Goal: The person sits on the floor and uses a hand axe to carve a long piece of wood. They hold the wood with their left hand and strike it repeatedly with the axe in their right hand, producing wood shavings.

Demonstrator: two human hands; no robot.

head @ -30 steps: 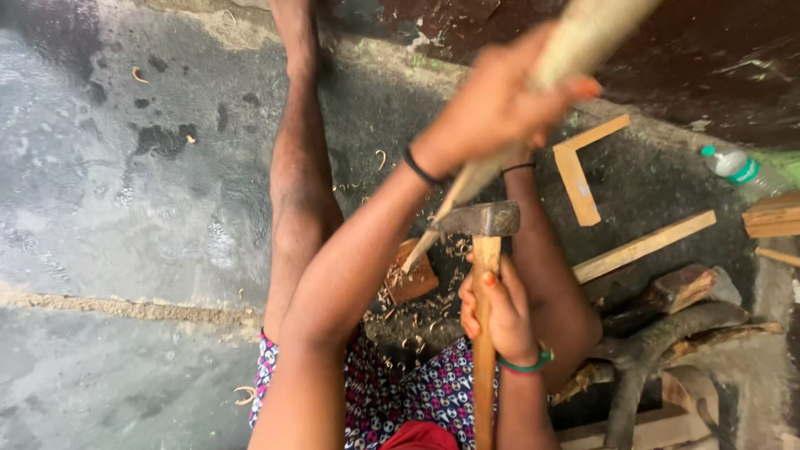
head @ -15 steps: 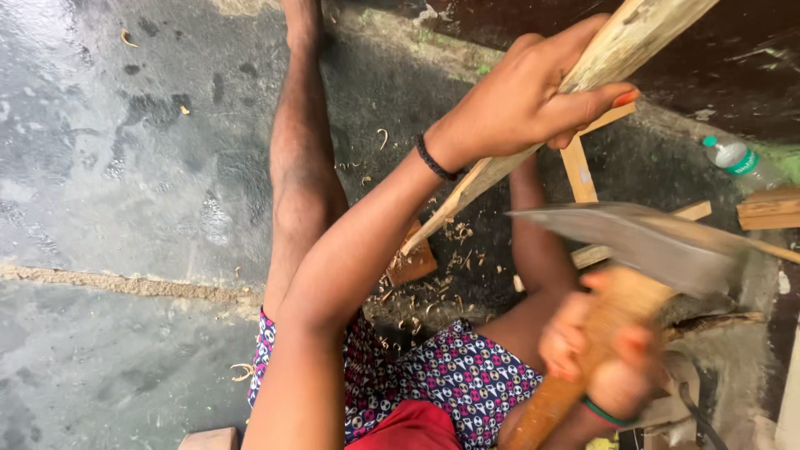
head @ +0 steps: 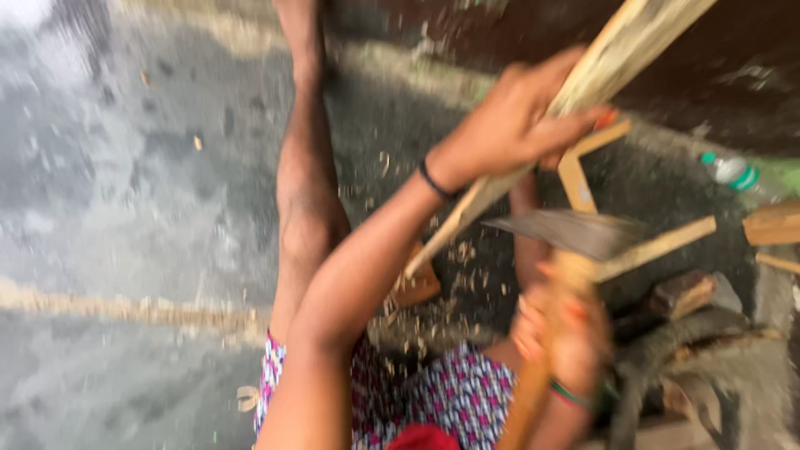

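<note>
Wooden stick (head: 583, 92), long and pale, slants from the upper right down to a small wood block (head: 414, 287) on the concrete ground (head: 125, 192). The left hand (head: 517, 117) is wrapped tight around the stick high up. The right hand (head: 558, 333) is closed around the wooden handle of an axe (head: 567, 233), whose grey blade, blurred, seems to hang just right of the stick. Wood chips (head: 467, 275) lie scattered by the block, and a plastic bottle (head: 737, 173) lies well apart at the right.
</note>
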